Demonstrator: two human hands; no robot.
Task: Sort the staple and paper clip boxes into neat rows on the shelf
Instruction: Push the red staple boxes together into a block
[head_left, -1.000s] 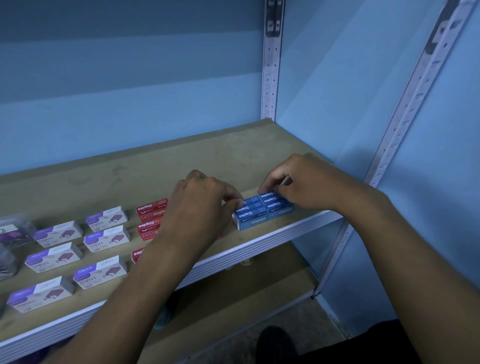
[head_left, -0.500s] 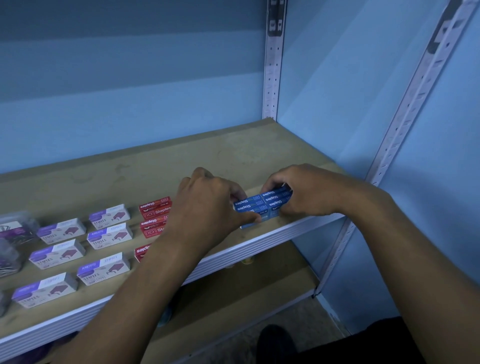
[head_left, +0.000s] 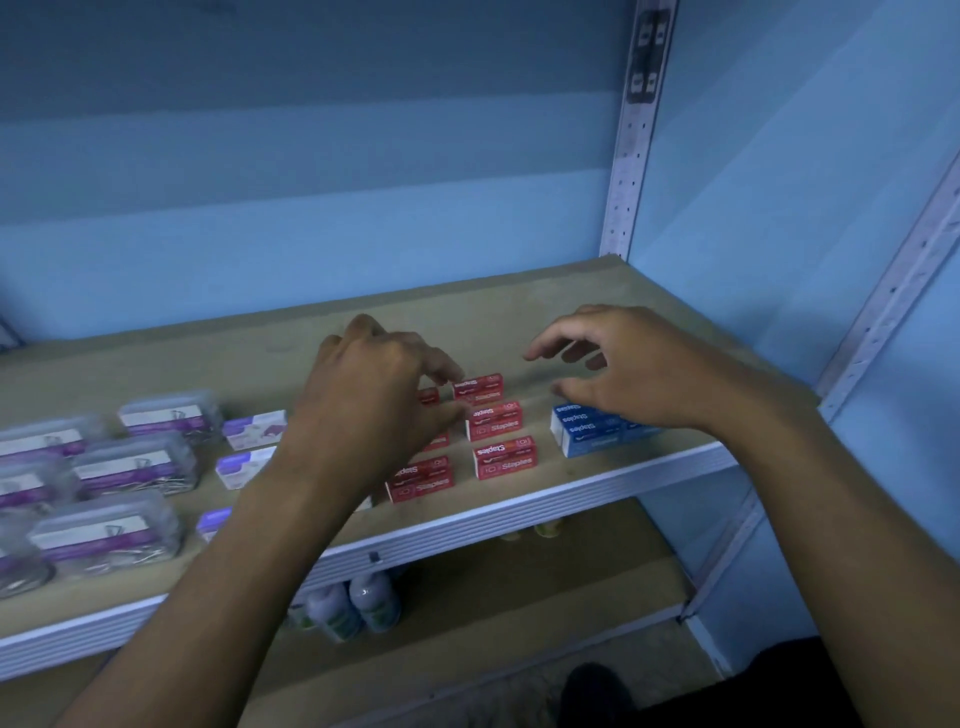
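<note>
We are reaching left hand (head_left: 363, 410), fingertips touching red boxes (head_left: 493, 421); right hand (head_left: 628, 369) hovering open, empty, above blue boxes (head_left: 587, 431). We are nudging gently, keeping edges parallel.

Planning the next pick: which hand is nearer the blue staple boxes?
Right. The right hand hovers just over the blue staple boxes, fingers spread, holding nothing. The left hand is farther left, at the red staple boxes.
</note>
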